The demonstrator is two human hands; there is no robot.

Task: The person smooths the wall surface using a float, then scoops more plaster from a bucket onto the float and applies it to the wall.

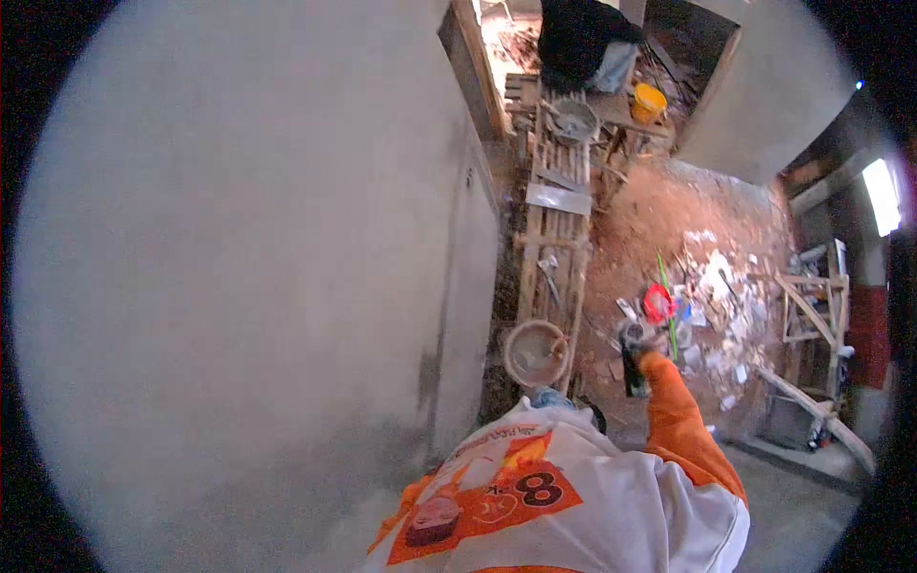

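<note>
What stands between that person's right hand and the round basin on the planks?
Nothing visible blocks the way from the right hand to the round basin, apart from the dark tool the hand seems to hold, on its basin side. Beyond lie littered ground and the planks' edge.

I see a white shirt with orange long sleeves [680,406] and an orange chest print [487,511] marked "8".

We note a matt, mostly smooth wall [239,239] and rough wooden planks [531,277]. Yellow bucket [649,103] looks plastic; our shirt [611,487] is matt, creased cloth.
</note>
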